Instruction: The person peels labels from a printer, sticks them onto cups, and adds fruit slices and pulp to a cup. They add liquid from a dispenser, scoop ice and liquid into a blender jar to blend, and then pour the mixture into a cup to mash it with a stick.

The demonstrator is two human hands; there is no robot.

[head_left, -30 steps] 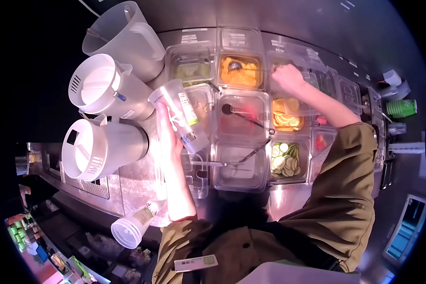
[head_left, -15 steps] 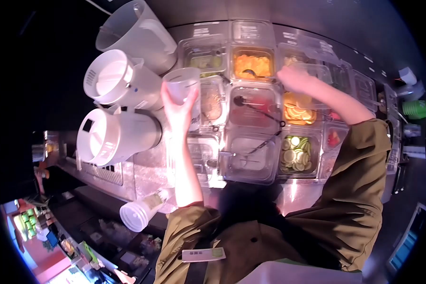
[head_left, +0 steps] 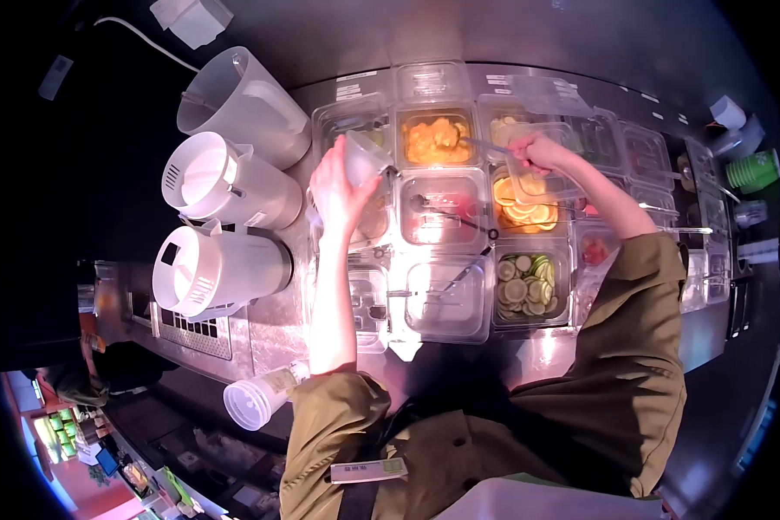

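Note:
My left hand is wrapped round a translucent plastic cup, tilted beside the orange fruit tub. My right hand grips the handle of a spoon, whose bowl end reaches into the chopped orange fruit. Below my right hand lies a clear lid, partly over the orange slices. Lime or cucumber slices fill a tub nearer to me. Between my hands, a tub with red contents has a dark utensil across it.
Three large white pitchers stand at the left. A stack of clear cups lies at the counter's front edge. Green cups are at the far right. More clear tubs line the right side. A white box is at the top left.
The cup in my left hand has tipped from upright toward the orange fruit. My right hand now shows a spoon in its grip, reaching into that fruit. The camera view has shifted.

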